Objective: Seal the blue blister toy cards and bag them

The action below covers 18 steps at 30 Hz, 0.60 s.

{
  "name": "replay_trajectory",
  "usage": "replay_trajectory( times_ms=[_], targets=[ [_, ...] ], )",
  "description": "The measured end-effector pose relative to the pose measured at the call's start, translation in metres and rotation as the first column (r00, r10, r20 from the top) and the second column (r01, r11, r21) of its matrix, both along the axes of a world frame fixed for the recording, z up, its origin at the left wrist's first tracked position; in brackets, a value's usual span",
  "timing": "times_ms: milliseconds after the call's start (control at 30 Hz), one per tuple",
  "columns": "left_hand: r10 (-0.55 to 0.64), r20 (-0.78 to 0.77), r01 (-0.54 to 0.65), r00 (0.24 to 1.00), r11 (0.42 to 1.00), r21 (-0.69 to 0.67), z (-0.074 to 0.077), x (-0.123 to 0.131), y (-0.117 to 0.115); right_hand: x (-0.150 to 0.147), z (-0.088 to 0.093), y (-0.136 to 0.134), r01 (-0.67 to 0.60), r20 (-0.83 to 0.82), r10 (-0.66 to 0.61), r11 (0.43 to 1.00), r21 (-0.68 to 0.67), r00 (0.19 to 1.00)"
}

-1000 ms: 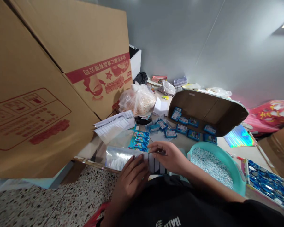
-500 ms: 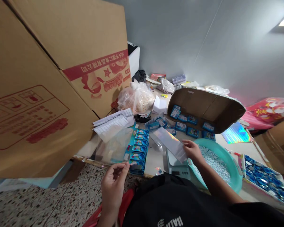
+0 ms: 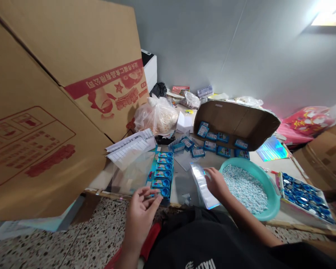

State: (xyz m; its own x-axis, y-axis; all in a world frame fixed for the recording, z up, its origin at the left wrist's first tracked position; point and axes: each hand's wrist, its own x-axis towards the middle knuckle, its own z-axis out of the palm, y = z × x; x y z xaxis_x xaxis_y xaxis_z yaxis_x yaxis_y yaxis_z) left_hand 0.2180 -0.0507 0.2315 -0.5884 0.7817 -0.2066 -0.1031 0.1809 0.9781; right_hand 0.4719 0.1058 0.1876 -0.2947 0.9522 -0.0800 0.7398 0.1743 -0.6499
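My right hand (image 3: 218, 184) has its fingertips and thumb on a shiny silver-white strip (image 3: 203, 186) with a rainbow sheen. The strip lies slantwise over the place where a small scale stood, near the table's front edge. My left hand (image 3: 143, 208) hovers at the front edge with fingers curled and thumb near the index finger. Whatever is between those fingertips is too small to name. Just beyond it is a row of printed blue cards with round blue pieces (image 3: 162, 173). Clear plastic sheeting (image 3: 134, 170) lies to the left of the cards.
A turquoise basin (image 3: 273, 209) of small pale pellets stands at right, beside a box of round blue pieces (image 3: 305, 198). Small blue packs (image 3: 210, 145) lie in and before an open brown carton (image 3: 238, 121). Large cardboard boxes (image 3: 100, 48) crowd the left.
My right hand has brought the strip down and toward me, turning it to a steeper slant over the scale. My left hand has shifted slightly right, near the cards.
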Motion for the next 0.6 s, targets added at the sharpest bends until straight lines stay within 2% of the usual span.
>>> replay_trajectory(
  times_ms=[33, 67, 100, 133, 200, 267, 333, 533, 600],
  targets=[
    [-0.038, -0.036, 0.038, 0.999, 0.999, -0.007, 0.002, 0.002, 0.0, -0.014, 0.012, -0.005, -0.112, -0.069, 0.112, 0.994, -0.011, 0.991],
    [-0.08, -0.064, 0.079, 0.995, 0.997, -0.017, 0.004, 0.004, 0.001, -0.029, 0.025, -0.011, -0.261, -0.189, 0.253, 0.965, -0.018, 0.949],
    [-0.125, -0.083, 0.123, 0.989, 0.992, -0.03, 0.005, 0.006, 0.001, -0.043, 0.039, -0.018, -0.402, -0.311, 0.376, 0.915, -0.019, 0.873],
    [-0.169, -0.097, 0.165, 0.981, 0.985, -0.04, 0.006, 0.007, 0.001, -0.057, 0.052, -0.025, -0.502, -0.387, 0.457, 0.865, -0.019, 0.801],
    [-0.241, -0.127, 0.235, 0.962, 0.97, -0.057, 0.005, 0.008, 0.0, -0.079, 0.074, -0.036, -0.639, -0.437, 0.56, 0.768, -0.044, 0.703],
    [-0.282, -0.165, 0.274, 0.945, 0.959, -0.071, 0.003, 0.006, -0.001, -0.093, 0.085, -0.043, -0.651, -0.445, 0.54, 0.746, -0.141, 0.715],
    [-0.293, -0.185, 0.284, 0.938, 0.956, -0.074, 0.0, 0.004, -0.004, -0.1, 0.086, -0.045, -0.602, -0.466, 0.45, 0.757, -0.254, 0.762],
    [-0.327, -0.283, 0.323, 0.902, 0.944, -0.063, -0.01, 0.004, -0.011, -0.102, 0.066, -0.05, -0.524, -0.599, 0.17, 0.7, -0.485, 0.783],
    [-0.333, -0.333, 0.341, 0.882, 0.939, -0.035, -0.014, 0.005, -0.011, -0.101, 0.064, -0.053, -0.506, -0.573, 0.17, 0.703, -0.5, 0.802]
  ],
)
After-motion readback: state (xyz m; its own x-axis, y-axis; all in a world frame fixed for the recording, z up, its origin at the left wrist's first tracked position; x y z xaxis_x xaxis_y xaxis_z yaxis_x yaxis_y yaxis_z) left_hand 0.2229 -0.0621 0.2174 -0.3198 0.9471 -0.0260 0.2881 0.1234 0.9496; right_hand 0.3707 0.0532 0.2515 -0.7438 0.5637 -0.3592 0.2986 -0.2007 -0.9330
